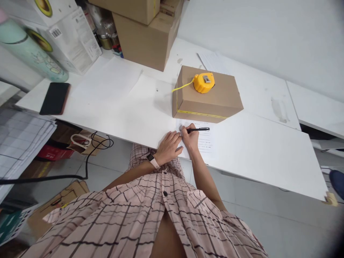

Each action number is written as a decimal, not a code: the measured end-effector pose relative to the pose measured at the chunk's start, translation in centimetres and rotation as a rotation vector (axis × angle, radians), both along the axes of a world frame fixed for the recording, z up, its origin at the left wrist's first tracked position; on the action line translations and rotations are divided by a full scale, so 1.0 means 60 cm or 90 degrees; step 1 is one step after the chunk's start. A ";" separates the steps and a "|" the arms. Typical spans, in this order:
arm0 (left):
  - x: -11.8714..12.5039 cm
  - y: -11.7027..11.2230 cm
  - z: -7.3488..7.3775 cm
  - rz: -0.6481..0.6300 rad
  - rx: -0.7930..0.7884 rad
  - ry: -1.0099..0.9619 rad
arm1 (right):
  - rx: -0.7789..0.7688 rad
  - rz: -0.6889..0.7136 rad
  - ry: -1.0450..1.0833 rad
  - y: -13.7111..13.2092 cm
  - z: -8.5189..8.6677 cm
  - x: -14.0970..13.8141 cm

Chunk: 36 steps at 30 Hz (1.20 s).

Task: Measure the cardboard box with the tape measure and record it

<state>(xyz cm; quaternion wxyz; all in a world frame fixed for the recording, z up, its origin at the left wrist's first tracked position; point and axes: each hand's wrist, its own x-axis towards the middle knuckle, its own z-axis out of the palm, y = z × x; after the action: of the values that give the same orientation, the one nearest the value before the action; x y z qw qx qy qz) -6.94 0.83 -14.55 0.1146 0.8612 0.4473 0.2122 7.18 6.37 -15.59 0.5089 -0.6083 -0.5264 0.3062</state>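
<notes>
My right hand (190, 136) grips a black pen (200, 129), its tip end down at the upper left of a printed sheet (204, 145). Flat on the table edge and the sheet's left side lies my left hand (169, 146), fingers stretched out, with a watch on its wrist. Just beyond the hands stands a closed brown cardboard box (206, 102) with yellow tape along its side, covering the sheet's far edge. On top of it sits a yellow tape measure (204, 82), a short length of its blade sticking out to the left.
The white table (258, 143) runs left to right. A phone (55, 98), a green bottle (34, 50) and white cartons (72, 39) are at the left. Large cardboard boxes (142, 39) stand at the back. A black cable (86, 161) hangs below the left edge.
</notes>
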 end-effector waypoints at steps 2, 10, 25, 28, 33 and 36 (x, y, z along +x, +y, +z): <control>0.000 0.000 0.000 0.000 0.000 -0.001 | -0.005 -0.006 0.001 -0.001 0.002 -0.001; 0.000 0.000 0.000 0.001 0.013 0.004 | 0.000 -0.014 -0.001 -0.001 0.003 0.000; 0.000 -0.001 0.001 0.003 0.006 0.005 | -0.015 -0.015 0.003 -0.001 0.003 0.000; -0.001 -0.001 0.002 0.004 0.002 -0.001 | -0.018 -0.036 0.011 0.000 0.003 0.000; -0.001 0.000 0.002 0.002 -0.005 -0.003 | -0.018 -0.036 -0.005 0.000 0.002 0.000; -0.001 0.000 0.002 0.001 -0.007 -0.002 | -0.023 -0.028 -0.009 0.000 0.001 0.001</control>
<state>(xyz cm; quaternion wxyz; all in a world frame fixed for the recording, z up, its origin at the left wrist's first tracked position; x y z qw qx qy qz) -6.98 0.83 -14.44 0.1201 0.8600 0.4488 0.2108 7.22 6.39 -15.53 0.5006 -0.6311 -0.5111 0.2999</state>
